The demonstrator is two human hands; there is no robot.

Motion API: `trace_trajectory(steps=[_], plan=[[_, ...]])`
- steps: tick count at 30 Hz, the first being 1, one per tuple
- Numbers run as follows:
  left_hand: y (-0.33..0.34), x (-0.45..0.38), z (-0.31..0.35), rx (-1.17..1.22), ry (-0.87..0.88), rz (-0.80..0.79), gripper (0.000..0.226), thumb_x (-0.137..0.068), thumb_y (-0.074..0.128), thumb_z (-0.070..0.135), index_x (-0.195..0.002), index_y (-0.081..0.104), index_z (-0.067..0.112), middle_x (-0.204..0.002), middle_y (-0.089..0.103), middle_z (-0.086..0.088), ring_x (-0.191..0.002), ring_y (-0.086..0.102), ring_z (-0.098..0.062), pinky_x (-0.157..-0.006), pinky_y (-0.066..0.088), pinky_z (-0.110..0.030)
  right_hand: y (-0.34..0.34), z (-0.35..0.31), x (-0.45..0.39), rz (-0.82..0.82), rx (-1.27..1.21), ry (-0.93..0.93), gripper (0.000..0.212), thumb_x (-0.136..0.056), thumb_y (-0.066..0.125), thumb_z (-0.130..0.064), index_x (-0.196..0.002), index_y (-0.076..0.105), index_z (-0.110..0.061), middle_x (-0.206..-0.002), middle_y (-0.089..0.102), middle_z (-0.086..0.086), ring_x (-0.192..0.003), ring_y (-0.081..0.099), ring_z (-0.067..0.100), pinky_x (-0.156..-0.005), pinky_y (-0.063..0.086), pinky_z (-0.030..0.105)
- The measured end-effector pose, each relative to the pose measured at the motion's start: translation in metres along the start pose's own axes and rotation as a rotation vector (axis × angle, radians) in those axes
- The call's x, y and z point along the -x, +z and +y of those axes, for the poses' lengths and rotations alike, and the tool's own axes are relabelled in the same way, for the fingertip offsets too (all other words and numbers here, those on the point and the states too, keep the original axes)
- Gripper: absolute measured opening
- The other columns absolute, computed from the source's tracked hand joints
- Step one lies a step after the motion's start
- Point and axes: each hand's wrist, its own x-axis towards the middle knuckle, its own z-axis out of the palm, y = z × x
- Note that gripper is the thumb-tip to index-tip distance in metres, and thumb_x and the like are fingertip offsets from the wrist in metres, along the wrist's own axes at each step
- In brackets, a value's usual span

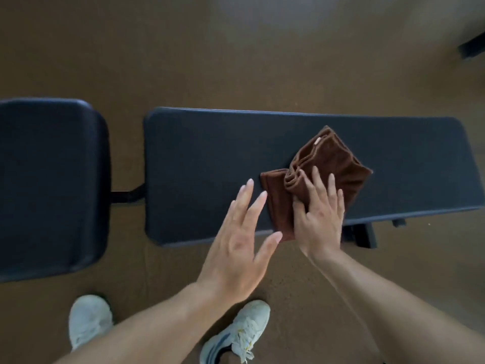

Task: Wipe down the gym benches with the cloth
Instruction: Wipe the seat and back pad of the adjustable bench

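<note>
A long black padded bench (210, 158) runs left to right in front of me. A brown cloth (333, 164), partly folded and bunched, lies on its near middle. My right hand (319, 214) rests flat on the cloth's near part, thumb pinching a fold against the fingers. My left hand (237, 243) hovers open, fingers spread, over the bench's near edge just left of the cloth, apart from it or barely at its corner.
A second black pad (49, 185) sits to the left, joined by a dark frame bar (126, 197). A bench foot (363, 235) shows under the near edge. My white shoes (236, 334) stand on brown floor. A dark object (472, 46) lies far right.
</note>
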Motion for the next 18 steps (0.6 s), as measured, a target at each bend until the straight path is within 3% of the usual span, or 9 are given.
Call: trace_trajectory(steps=[2,5,8,10,12,14,16,18], plan=[[-0.030,0.037,-0.033,-0.005,-0.045,0.080,0.070,-0.102,0.038,0.056,-0.161,0.007,0.036,-0.168,-0.013,0.023,-0.155,-0.006,0.003,-0.124,0.013,-0.031,0.022,-0.050,0.016,-0.056,0.054,-0.176,0.062,-0.098,0.028,-0.045,-0.160,0.031,-0.042,-0.171,0.017,-0.017,-0.162,0.000,0.017,-0.131,-0.003,0.042],[-0.079,0.071,-0.061,0.038,-0.184,0.146,0.070,-0.100,0.030,0.064,-0.160,0.002,0.040,-0.166,-0.015,0.029,-0.152,-0.005,0.010,-0.117,0.011,-0.019,0.048,-0.112,0.021,-0.076,0.062,-0.338,0.058,-0.101,0.031,-0.043,-0.159,0.036,-0.040,-0.171,0.024,-0.014,-0.162,0.005,0.019,-0.131,0.003,0.046],[-0.113,0.083,-0.074,0.155,-0.369,0.115,0.076,-0.096,0.029,0.068,-0.159,-0.003,0.043,-0.164,-0.016,0.032,-0.149,-0.010,0.015,-0.123,0.009,-0.023,0.062,-0.168,0.020,-0.025,-0.077,-0.299,0.046,-0.107,0.039,-0.034,-0.152,0.048,-0.036,-0.166,0.036,-0.014,-0.161,0.013,0.012,-0.131,0.004,0.041],[-0.133,0.079,-0.077,0.371,-0.575,0.086,0.074,-0.097,0.031,0.068,-0.159,-0.003,0.045,-0.167,-0.004,0.027,-0.151,-0.003,0.009,-0.127,0.009,-0.032,0.071,-0.206,0.023,-0.028,-0.276,-0.183,0.038,-0.110,0.043,-0.029,-0.146,0.053,-0.035,-0.160,0.043,-0.015,-0.157,0.016,0.002,-0.131,0.006,0.039],[-0.151,0.070,-0.078,0.702,-0.725,0.115,0.071,-0.100,0.037,0.066,-0.160,0.008,0.043,-0.164,0.018,0.024,-0.151,0.013,0.000,-0.125,0.013,-0.034,0.072,-0.244,0.030,-0.119,-0.548,-0.017,0.028,-0.110,0.042,-0.040,-0.132,0.059,-0.042,-0.155,0.048,-0.018,-0.152,0.024,-0.001,-0.130,0.016,0.043],[-0.169,0.062,-0.077,1.002,-0.704,0.200,0.061,-0.099,0.042,0.064,-0.155,0.034,0.043,-0.153,0.041,0.025,-0.146,0.031,-0.001,-0.122,0.022,-0.033,0.067,-0.281,0.040,-0.208,-0.940,0.140,0.032,-0.109,0.044,-0.047,-0.125,0.069,-0.036,-0.134,0.069,-0.012,-0.135,0.056,0.009,-0.118,0.041,0.045],[-0.193,0.061,-0.076,1.004,-0.647,0.335,0.038,-0.100,0.051,0.054,-0.134,0.062,0.040,-0.129,0.067,0.020,-0.125,0.058,-0.002,-0.109,0.044,-0.031,0.068,-0.313,0.053,-0.301,-1.170,0.264,0.028,-0.110,0.046,-0.041,-0.117,0.072,-0.034,-0.108,0.079,-0.009,-0.107,0.073,0.009,-0.102,0.055,0.038],[-0.217,0.070,-0.080,0.832,-0.698,0.521,0.022,-0.098,0.061,0.043,-0.117,0.070,0.034,-0.106,0.075,0.014,-0.102,0.069,-0.004,-0.092,0.057,-0.029,0.080,-0.337,0.069,-0.363,-1.150,0.204,0.026,-0.110,0.046,-0.040,-0.120,0.070,-0.038,-0.115,0.078,-0.007,-0.113,0.071,0.013,-0.104,0.055,0.041]])
